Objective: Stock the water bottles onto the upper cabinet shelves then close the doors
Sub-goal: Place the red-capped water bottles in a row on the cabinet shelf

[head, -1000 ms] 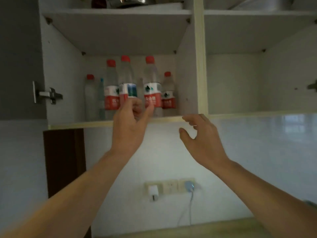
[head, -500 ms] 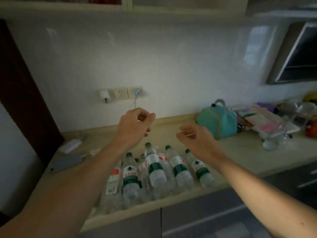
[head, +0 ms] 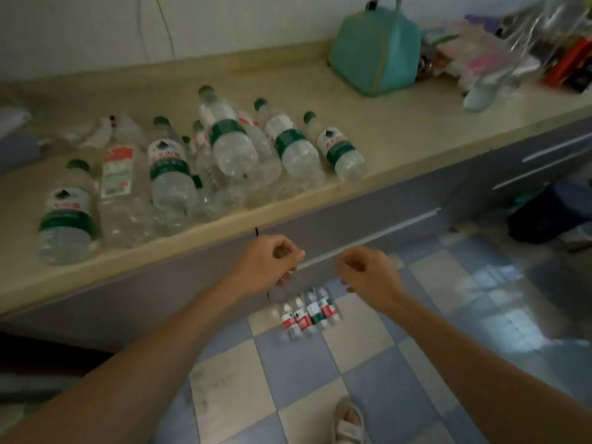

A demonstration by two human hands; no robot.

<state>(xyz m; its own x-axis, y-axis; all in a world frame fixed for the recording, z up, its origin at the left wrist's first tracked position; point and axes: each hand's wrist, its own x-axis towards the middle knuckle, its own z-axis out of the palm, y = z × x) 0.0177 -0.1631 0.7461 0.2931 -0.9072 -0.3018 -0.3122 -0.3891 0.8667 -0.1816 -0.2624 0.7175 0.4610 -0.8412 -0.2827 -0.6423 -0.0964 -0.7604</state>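
Head view now looks down on the water bottles (head: 205, 155) lying on their sides in a loose pile along the front of the countertop (head: 400, 129), with a smaller cluster of bottles on the floor (head: 309, 314) just beside the base cabinet front. A second ago the view was on the open upper cabinet, where several red-capped bottles already stood on the left shelf and the left hand was at one of them; half a second ago it had dropped to the counter, and now it has dropped further, so the shelves are out of sight. Both hands have come down empty: the left hand (head: 272, 264) and right hand (head: 368, 270) hang side by side in front of the cabinet front, below the counter edge, fingers loosely curled and holding nothing. That likely means one placement is finished and the next pick is starting, possibly from the floor cluster directly beneath the hands. Many bottles remain, so the task looks far from done. A teal bag (head: 376, 49) sits further back on the counter.
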